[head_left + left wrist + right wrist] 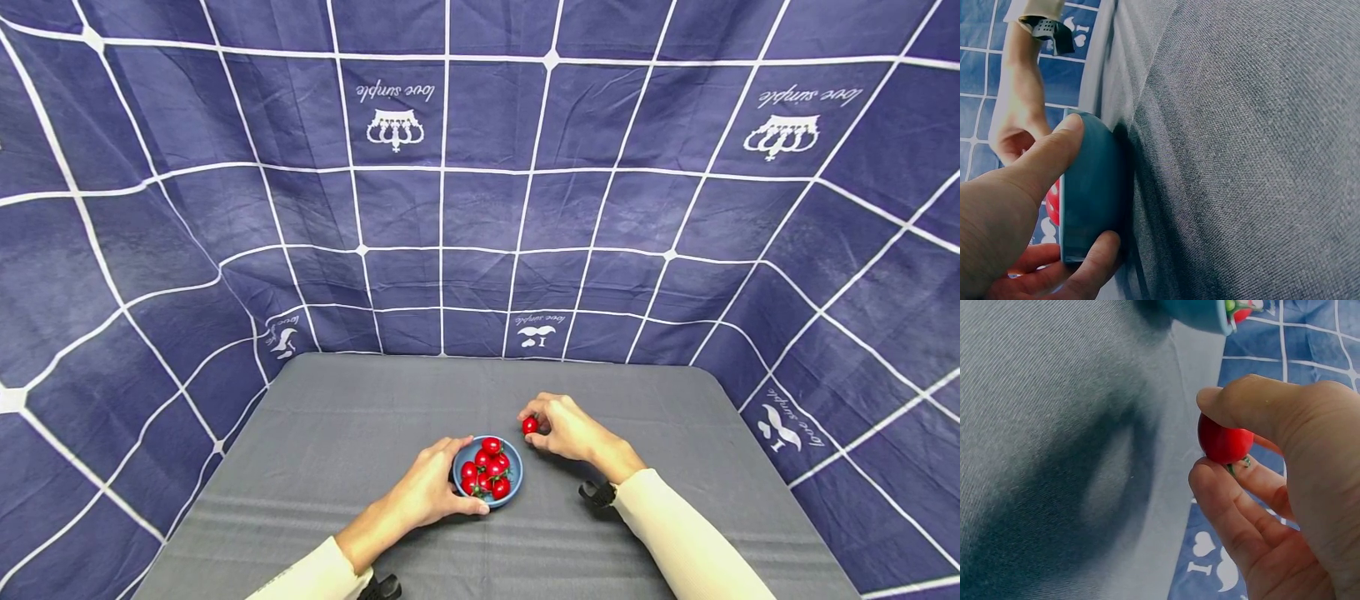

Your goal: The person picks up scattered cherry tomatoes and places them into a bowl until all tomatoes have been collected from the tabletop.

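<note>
A small blue bowl [517, 493] stands on the grey cloth, holding several red cherry tomatoes [483, 461] with green stems. My left hand [431, 487] grips the bowl from its left side, thumb along the near rim and fingers round the far side, as the left wrist view also shows. Just right of the bowl, my right hand [567, 429] pinches a single cherry tomato [1225, 439] between thumb and fingers. Its green stem end points toward the fingers in the right wrist view. In that view the tomato is held above the cloth, with the hand's shadow below.
A grey cloth [360, 417] covers the table. Blue curtain fabric [480, 208] with a white grid hangs behind it and on both sides. Dark straps [597, 493] sit at both wrists, by cream sleeves [682, 533].
</note>
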The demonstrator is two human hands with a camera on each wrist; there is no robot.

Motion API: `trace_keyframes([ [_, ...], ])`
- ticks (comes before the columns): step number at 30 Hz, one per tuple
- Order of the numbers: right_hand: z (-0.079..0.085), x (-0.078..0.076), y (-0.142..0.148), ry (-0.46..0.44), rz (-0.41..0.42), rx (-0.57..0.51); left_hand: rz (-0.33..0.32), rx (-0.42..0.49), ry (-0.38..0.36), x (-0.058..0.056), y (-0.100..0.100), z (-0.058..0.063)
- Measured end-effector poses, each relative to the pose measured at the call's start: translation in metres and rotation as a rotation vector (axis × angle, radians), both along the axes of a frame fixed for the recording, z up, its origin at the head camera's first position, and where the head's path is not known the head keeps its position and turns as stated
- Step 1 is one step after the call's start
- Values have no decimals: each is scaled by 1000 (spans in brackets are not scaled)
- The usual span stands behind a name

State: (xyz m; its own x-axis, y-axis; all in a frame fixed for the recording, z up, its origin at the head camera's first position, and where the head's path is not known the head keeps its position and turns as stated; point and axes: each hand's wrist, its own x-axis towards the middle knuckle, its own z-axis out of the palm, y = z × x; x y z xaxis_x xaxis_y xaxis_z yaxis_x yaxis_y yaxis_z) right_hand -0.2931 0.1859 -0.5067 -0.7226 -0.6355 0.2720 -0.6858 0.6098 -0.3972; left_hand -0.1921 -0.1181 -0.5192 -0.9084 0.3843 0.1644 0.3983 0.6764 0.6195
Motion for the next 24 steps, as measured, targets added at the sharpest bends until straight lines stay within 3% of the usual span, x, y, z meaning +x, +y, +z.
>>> trace_keyframes([
  [24,33,21,-20,69,48,-27,2,-11,-1,0,1,2],
])
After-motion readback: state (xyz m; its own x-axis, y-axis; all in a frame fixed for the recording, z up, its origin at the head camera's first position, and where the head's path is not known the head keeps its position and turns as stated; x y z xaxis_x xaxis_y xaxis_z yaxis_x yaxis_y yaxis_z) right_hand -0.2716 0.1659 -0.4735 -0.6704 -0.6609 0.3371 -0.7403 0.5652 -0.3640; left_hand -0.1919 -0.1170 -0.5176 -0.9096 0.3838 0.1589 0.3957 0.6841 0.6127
